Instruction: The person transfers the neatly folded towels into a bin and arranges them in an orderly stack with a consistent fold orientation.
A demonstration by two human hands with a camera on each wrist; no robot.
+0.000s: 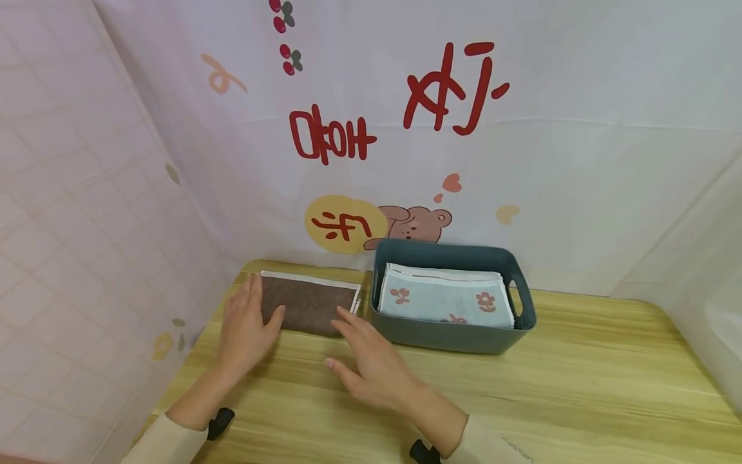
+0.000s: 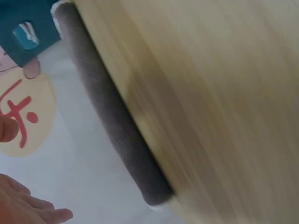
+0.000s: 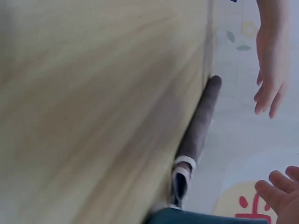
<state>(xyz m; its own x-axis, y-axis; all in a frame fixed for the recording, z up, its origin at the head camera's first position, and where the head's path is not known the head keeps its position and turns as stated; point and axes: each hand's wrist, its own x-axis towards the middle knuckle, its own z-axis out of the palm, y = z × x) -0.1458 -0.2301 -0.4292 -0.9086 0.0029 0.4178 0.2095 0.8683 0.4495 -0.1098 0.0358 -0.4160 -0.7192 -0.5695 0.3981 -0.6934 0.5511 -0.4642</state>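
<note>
A folded brown towel (image 1: 307, 303) with white edging lies flat on the table, left of a teal basket (image 1: 440, 338). My left hand (image 1: 246, 328) hovers at the towel's left end, fingers extended and thumb apart. By its right end is my right hand (image 1: 373, 364), also with fingers spread and holding nothing. From the right wrist, the towel (image 3: 198, 130) shows as a thick fold, with both hands raised above it. The left wrist view shows the towel (image 2: 107, 102) along its long front fold. Inside the basket sits a folded light blue towel (image 1: 440, 299) with reddish flowers.
The wooden table (image 1: 597, 374) reaches back to a white printed cloth (image 1: 585, 193) hung behind it. Another pale cloth (image 1: 87, 258) with a grid pattern hangs along the left side. An oval handle hole opens in the basket's right wall.
</note>
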